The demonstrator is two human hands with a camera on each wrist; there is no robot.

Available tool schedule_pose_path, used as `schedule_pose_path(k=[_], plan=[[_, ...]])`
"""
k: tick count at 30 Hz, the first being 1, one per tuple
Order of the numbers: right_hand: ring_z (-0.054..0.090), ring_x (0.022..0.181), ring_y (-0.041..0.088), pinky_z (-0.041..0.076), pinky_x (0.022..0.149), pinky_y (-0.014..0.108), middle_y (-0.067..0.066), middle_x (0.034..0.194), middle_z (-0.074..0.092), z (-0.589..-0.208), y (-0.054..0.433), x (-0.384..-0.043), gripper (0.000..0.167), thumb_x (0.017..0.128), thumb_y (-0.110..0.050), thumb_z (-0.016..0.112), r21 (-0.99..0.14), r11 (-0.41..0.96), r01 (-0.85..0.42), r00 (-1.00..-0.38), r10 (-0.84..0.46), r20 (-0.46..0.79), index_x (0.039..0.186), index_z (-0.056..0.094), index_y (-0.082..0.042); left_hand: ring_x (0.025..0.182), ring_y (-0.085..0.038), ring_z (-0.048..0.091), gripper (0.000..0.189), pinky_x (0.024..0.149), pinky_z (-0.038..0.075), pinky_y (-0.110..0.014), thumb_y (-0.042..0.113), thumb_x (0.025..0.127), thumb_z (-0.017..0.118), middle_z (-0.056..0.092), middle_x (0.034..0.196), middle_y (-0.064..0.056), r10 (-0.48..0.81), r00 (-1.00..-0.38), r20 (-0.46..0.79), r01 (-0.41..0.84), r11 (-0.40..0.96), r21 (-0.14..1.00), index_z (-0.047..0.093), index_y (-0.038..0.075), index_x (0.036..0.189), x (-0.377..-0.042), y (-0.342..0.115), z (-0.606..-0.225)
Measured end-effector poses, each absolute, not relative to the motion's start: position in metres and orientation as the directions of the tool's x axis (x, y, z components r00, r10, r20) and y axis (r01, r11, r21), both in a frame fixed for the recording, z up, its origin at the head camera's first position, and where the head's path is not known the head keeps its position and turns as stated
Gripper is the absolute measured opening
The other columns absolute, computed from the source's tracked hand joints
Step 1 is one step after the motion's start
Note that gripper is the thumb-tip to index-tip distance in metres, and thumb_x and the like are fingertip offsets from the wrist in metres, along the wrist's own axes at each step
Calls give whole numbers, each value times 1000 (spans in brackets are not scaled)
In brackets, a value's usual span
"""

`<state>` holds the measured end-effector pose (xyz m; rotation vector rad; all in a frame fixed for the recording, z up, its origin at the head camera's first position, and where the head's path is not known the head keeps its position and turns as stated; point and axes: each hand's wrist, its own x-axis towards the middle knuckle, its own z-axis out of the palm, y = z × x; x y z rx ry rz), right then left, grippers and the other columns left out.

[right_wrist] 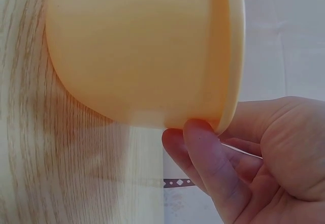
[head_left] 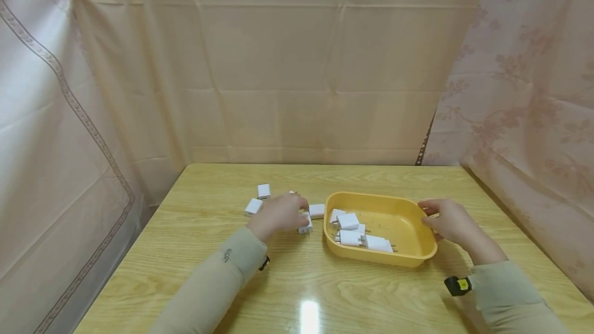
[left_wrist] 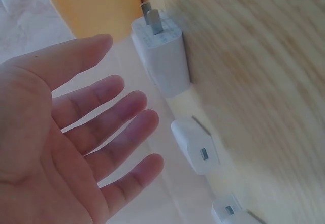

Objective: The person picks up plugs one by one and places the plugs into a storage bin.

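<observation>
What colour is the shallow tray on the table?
Plain yellow; the tray shows best in the head view.

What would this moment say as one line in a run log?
Left hand: open, empty, beside white chargers on table | Right hand: holding edge of yellow tray | Tray: several chargers inside

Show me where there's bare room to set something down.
Free: the wood-grain table left of the loose USB chargers; the stretch in front of the yellow tray, between left sleeve and right sleeve; the tray's right end, by the right hand. Crowded: the tray's left part, holding piled chargers, and the gap between left hand and tray.
</observation>
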<state>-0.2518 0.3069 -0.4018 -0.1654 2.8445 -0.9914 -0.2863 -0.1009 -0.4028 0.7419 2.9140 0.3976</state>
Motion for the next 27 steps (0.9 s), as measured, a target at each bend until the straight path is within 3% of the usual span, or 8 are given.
schedule_pose_path(k=[10,18,27], plan=[[70,87,28,61,63,40,39,126,57,-403,308,-252,49,97,-2,64,-623,779,-70,-986,-147,-74,140,48,16,105,-17,66,30,89,54,-38,30,90,77,72,114,1,534,-845,-28,509,820,262,75,14,116,-292,-98,-412],[69,85,27,61,62,39,38,124,57,-402,308,-252,48,97,-2,65,-622,780,-67,-987,-144,-74,139,49,16,91,-13,63,29,82,53,-35,28,89,81,71,106,3,539,-841,-47,509,818,267,76,12,112,-291,-96,-411],[70,86,28,61,62,39,39,124,57,-402,308,-252,48,97,-2,64,-624,779,-68,-987,-145,-73,139,48,16,89,-12,61,26,82,52,-35,27,89,81,71,102,4,528,-847,-55,500,829,252,76,13,110,-290,-94,-411]])
